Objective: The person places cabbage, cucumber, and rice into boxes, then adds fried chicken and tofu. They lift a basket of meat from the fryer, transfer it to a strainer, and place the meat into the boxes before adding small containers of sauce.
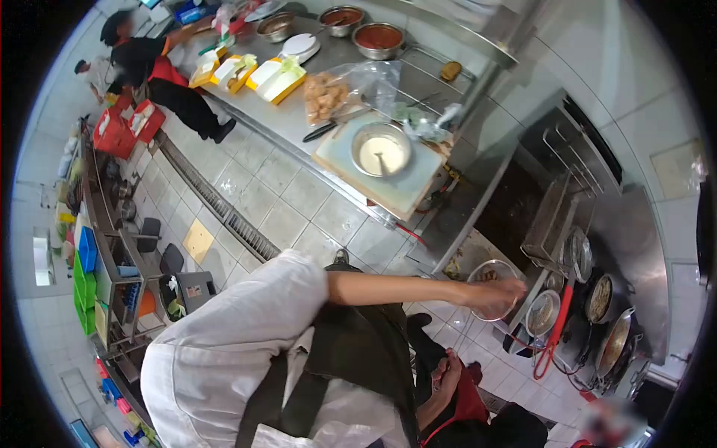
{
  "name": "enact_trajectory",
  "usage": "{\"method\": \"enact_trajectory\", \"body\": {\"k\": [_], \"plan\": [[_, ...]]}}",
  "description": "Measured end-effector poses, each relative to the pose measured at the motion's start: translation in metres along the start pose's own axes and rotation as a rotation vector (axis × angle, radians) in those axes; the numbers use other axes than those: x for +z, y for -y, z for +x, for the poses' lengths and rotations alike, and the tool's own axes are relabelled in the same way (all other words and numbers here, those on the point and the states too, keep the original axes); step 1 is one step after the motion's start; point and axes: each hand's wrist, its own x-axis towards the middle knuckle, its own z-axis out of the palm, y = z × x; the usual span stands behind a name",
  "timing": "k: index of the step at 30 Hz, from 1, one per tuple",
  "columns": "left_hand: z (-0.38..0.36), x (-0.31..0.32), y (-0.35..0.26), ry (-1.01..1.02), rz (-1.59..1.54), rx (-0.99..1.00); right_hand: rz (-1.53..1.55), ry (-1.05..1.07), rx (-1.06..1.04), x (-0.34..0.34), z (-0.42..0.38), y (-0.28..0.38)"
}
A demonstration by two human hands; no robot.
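A round wire strainer (494,273) with small brown pieces in it is held out over the front of the stove area. My left hand (494,297), blurred, reaches across and overlaps its near side; the fingers are smeared. The strainer's thin handle runs down toward my right hand (447,379), which is closed around its lower end close to my dark apron (358,355). Just beyond the strainer, a small pan (543,313) with a mesh-like top stands by the cooker.
Frying pans with food (600,299) stand right, near red tongs (556,328). A co-worker in a red apron (472,399) is close at my right. Ahead, a counter holds a bowl of white batter (381,149) on a cutting board (422,173), a knife (321,132) and bagged orange pieces (326,97).
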Motion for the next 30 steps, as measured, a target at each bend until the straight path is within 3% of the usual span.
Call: {"method": "enact_trajectory", "body": {"k": [1,4,6,7,8,10,14,17,19,21,23,26,29,30], "plan": [[-0.044,-0.034,0.002,-0.002,0.025,0.010,0.033,-0.014,0.006,0.006,0.006,-0.010],[-0.193,-0.124,0.000,-0.427,-0.092,0.111,0.072,-0.010,-0.029,0.029,0.002,-0.026],[-0.283,-0.217,0.049,-0.822,-0.060,0.235,0.029,-0.078,-0.030,0.054,-0.003,-0.024],[-0.328,-0.264,0.079,-0.986,-0.067,0.416,0.013,-0.092,-0.027,0.069,-0.009,-0.022],[-0.364,-0.274,0.068,-1.181,-0.132,0.371,0.002,-0.104,-0.025,0.087,-0.017,-0.018],[-0.416,-0.320,0.052,-1.381,-0.247,0.436,-0.014,-0.106,-0.045,0.117,-0.033,-0.012],[-0.446,-0.390,-0.025,-1.679,0.009,0.544,-0.077,-0.024,-0.099,0.186,-0.055,0.008],[-0.426,-0.450,-0.060,-1.650,0.681,0.486,-0.145,0.056,-0.081,0.245,-0.050,0.031],[-0.398,-0.452,-0.088,-1.679,1.388,0.391,-0.190,0.115,-0.075,0.293,-0.036,0.047],[-0.372,-0.439,-0.124,-1.623,1.580,0.348,-0.224,0.205,-0.094,0.344,-0.013,0.063],[-0.352,-0.428,-0.168,-1.482,1.744,0.322,-0.242,0.285,-0.060,0.393,0.020,0.082],[-0.326,-0.441,-0.214,-1.425,1.862,0.345,-0.252,0.342,-0.095,0.470,0.075,0.104],[-0.319,-0.498,-0.237,-1.354,1.740,-0.029,-0.260,0.384,-0.080,0.531,0.128,0.133],[-0.323,-0.551,-0.225,-1.351,1.519,0.123,-0.261,0.387,-0.091,0.546,0.145,0.140]]}}
